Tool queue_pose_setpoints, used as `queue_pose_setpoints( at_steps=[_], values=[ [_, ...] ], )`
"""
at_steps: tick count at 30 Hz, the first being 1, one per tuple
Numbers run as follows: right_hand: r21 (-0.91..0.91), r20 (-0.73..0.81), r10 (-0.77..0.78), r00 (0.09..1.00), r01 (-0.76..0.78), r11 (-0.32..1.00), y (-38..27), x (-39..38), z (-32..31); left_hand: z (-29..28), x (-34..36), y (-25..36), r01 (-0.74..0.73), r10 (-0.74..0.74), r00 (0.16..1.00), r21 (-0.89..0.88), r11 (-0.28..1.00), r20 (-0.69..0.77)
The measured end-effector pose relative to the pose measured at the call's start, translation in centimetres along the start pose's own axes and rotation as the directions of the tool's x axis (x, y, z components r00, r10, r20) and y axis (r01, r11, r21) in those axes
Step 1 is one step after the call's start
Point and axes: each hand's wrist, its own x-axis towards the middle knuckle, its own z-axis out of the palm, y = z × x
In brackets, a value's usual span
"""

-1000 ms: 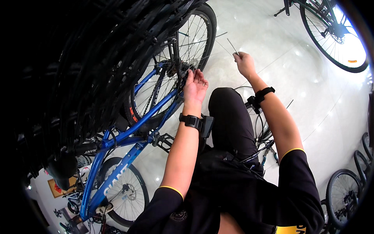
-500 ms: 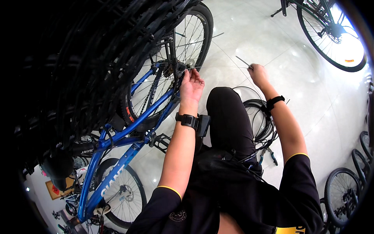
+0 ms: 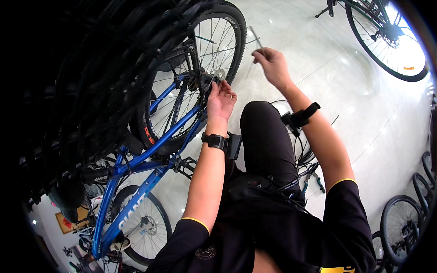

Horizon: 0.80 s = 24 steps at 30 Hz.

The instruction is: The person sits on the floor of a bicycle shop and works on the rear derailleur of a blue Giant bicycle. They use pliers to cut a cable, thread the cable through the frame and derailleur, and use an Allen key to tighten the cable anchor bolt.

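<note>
My left hand (image 3: 221,101) is at the rear hub of a blue bicycle (image 3: 154,146), beside the brake disc (image 3: 219,75). Its fingers are half curled toward the hub, and whatever they pinch is too small to make out. Up and to the right, past the rear tire (image 3: 240,50), my right hand (image 3: 274,68) pinches a short, thin grey piece of cable housing (image 3: 255,35). One end sticks up beyond the fingertips. A faint, blurred strand hangs below them.
A dark woven mass (image 3: 91,77) fills the upper left, close by. Coiled black cable (image 3: 306,157) and teal-handled pliers (image 3: 314,182) lie on the floor right of my knee. Another bicycle wheel (image 3: 387,38) stands upper right, with more wheels (image 3: 400,227) lower right.
My right hand has moved left and up with the cable housing, closer to the rear wheel. The thin wire stretched between the hands no longer shows clearly. My left hand has barely moved.
</note>
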Motion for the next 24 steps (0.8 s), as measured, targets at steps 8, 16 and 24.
queue_pose_setpoints(
  at_steps=[8,16,24],
  values=[
    [0.010,-0.024,-0.046,0.999,0.046,0.999,-2.2,-0.2,4.1,-0.2,0.2,0.2,0.002,-0.002,1.000,0.076,0.997,-0.010],
    [-0.068,-0.029,-0.165,0.986,0.163,0.984,-2.0,-0.4,4.0,0.0,0.0,0.1,-0.005,0.005,1.000,0.023,1.000,-0.018],
    [-0.146,-0.133,-0.201,0.970,0.181,0.973,1.5,-2.7,-2.2,0.8,-0.4,-0.2,0.032,-0.033,0.995,0.013,0.999,0.094]
  ],
)
